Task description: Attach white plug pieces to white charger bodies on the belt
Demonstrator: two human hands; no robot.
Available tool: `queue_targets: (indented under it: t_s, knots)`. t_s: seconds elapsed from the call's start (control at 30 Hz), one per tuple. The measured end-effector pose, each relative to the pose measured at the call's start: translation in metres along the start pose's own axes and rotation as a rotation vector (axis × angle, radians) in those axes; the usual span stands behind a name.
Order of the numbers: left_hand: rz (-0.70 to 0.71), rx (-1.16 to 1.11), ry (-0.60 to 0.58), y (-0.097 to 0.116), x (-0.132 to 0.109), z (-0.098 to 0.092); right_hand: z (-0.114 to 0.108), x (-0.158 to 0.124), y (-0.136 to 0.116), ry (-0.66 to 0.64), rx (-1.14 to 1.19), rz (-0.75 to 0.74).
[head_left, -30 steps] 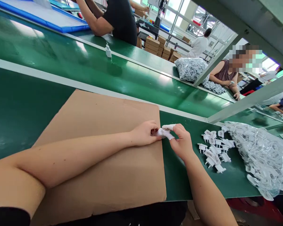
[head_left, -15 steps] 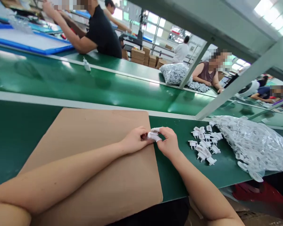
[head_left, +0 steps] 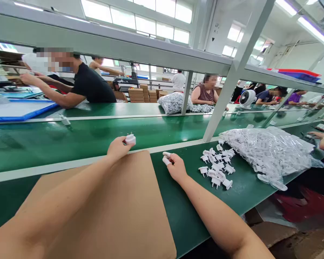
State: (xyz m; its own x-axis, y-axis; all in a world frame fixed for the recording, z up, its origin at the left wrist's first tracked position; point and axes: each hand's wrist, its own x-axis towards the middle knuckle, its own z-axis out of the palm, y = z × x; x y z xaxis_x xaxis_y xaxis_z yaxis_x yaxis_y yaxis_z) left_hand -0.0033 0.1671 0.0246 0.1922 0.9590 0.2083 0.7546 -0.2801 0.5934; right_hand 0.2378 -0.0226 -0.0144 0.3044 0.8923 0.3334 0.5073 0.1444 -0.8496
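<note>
In the head view my left hand (head_left: pixel 118 148) reaches out over the near edge of the green conveyor belt. It grips a white power plug (head_left: pixel 130 139) whose two pins point up. My right hand (head_left: pixel 176 168) is over the green table just right of the cardboard sheet (head_left: pixel 118 205). White covers sit on its thumb and index fingertip, which are slightly apart with nothing seen between them. To its right lies a loose pile of white plug parts with pins (head_left: pixel 217 167). How the curled fingers of my left hand sit behind the plug is hidden.
A clear plastic bag of white parts (head_left: pixel 272 154) lies right of the pile. A slanted metal post (head_left: pixel 218 115) rises at the belt's edge, under a long shelf (head_left: pixel 124 50). Another plug (head_left: pixel 64 120) lies on the belt at left. Co-workers sit across the belt; a person's hand (head_left: pixel 322 138) shows at far right.
My hands have come apart. The left has moved forward and left to the belt with the plug; the right has let go and stays near the cardboard's edge. The view has tilted up and levelled.
</note>
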Motion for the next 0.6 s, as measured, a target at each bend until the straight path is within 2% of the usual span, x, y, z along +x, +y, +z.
queue_targets:
  t_s: [0.1,0.2,0.27,0.3,0.37,0.4,0.5,0.6]
  knots:
    - [-0.119,0.072,0.043,-0.020,0.022,-0.001,0.007,0.005,0.010,-0.026,0.091,0.099]
    - [-0.256,0.096,0.037,-0.027,0.024,-0.002,0.006,0.005,0.013,-0.035,0.084,0.078]
    - [-0.301,0.121,0.165,-0.020,0.016,-0.002,0.004,0.003,0.011,-0.030,0.041,0.049]
    - [-0.274,0.129,0.257,-0.015,0.008,-0.001,0.003,0.003,0.010,-0.024,0.023,0.045]
    - [-0.113,0.099,0.387,-0.001,-0.014,0.004,0.002,0.001,0.008,-0.018,0.021,0.046]
    - [0.001,0.058,0.388,0.005,-0.030,0.008,0.001,0.001,0.007,-0.017,0.029,0.048]
    - [0.318,-0.122,0.226,0.020,-0.083,0.025,0.000,0.000,0.001,-0.022,0.095,0.098]
    - [0.528,-0.244,0.079,0.025,-0.127,0.042,-0.003,-0.002,-0.009,-0.057,0.200,0.199]
